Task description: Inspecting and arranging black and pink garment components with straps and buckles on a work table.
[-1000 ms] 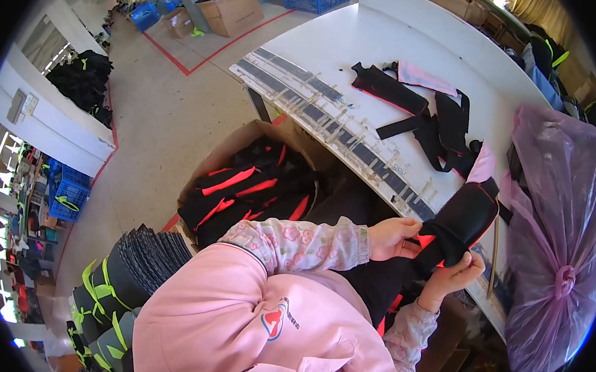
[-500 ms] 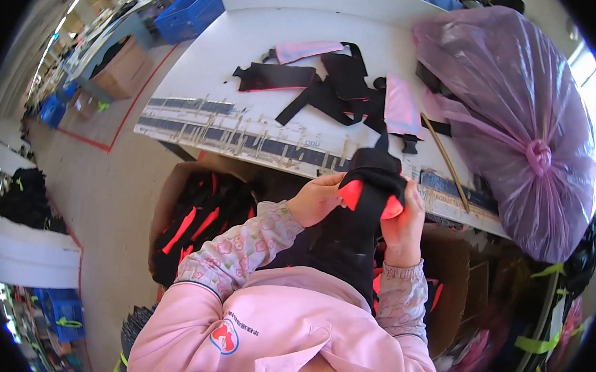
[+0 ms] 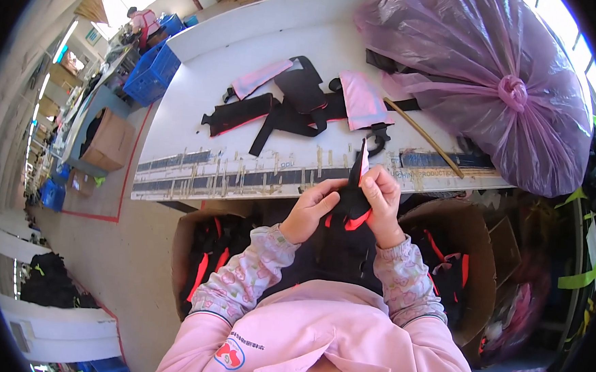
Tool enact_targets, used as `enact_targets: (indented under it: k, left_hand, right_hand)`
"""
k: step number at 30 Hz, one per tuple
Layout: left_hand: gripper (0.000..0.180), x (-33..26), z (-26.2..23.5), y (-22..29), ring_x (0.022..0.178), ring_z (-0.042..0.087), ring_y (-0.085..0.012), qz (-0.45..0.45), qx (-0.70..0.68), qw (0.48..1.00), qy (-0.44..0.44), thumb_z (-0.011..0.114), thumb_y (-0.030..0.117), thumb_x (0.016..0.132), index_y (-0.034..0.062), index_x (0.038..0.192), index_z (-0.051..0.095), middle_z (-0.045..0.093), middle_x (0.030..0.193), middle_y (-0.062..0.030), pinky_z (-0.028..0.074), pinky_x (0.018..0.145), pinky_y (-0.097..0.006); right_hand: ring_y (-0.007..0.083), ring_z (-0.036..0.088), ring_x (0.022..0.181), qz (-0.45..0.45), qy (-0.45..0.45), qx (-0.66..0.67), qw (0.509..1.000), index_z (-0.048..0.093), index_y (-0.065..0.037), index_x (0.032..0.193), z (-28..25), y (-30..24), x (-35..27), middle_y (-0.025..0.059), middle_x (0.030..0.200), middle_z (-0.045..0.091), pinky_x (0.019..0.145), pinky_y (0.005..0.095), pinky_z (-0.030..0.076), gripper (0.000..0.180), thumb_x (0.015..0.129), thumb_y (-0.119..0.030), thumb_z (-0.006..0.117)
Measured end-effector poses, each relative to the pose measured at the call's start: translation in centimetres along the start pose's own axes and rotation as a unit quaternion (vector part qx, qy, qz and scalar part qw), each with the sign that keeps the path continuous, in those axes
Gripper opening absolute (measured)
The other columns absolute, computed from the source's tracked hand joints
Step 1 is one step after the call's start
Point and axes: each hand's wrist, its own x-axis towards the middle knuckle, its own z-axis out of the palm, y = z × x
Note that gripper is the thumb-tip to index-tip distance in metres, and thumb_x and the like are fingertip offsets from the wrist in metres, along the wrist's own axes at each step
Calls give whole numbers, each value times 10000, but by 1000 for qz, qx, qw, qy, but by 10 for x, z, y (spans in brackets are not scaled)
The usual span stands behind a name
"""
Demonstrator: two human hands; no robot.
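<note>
Over my lap, just in front of the table edge, I hold a black fabric piece with red lining (image 3: 353, 201). My left hand (image 3: 312, 211) grips its left side, thumb pressed on top. At its right side my right hand (image 3: 383, 203) pinches it, and a pointed, partly pale tip sticks up between the hands. On the table beyond lies a black strap harness (image 3: 300, 94) with pink panels and dark buckles. One pink panel (image 3: 363, 101) is just past my right hand. My fingers hide parts of the held piece.
A tied purple plastic bag (image 3: 483, 54) bulges over the table's right side. A thin wooden stick (image 3: 424, 138) lies beside it. Cardboard boxes (image 3: 481, 265) with black and red pieces flank my lap. At the far left are blue crates (image 3: 151, 75) and another person (image 3: 144, 25).
My view has shifted, bringing the far-left person into sight. The held piece is turned and folded between my hands, its pointed tip now upward and less red showing.
</note>
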Motion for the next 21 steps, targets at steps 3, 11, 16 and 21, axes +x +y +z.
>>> enact_targets:
  k: [3,11,16,21]
  left_hand:
    - [268,1,6,-2,969,520,-97,-6,46,999,6,495,170,943,5,1152,520,562,1055,-24,406,850,-231]
    - [138,7,31,-3,751,393,-51,20,106,989,103,488,130,944,52,831,492,410,775,44,351,684,-199]
    - [197,41,-7,14,748,395,-70,210,304,885,282,477,184,961,63,806,464,416,781,29,351,686,-219]
    - [179,71,-6,12,751,414,-55,236,199,922,233,462,197,972,65,852,480,451,799,36,363,691,-211]
  right_hand:
    - [84,461,522,-137,15,-172,975,511,-16,671,-2,-1,-3,16,582,505,489,245,352,246,887,-125,556]
    - [261,487,431,-208,36,-259,943,522,-14,657,-8,2,9,109,519,450,430,341,345,166,813,-45,568]
    - [241,574,702,-3,164,-227,960,516,-3,950,8,19,11,138,817,559,611,344,452,278,874,-258,597]
    - [203,607,892,62,79,-189,977,375,11,1202,24,28,4,155,972,617,763,317,476,509,876,-298,614]
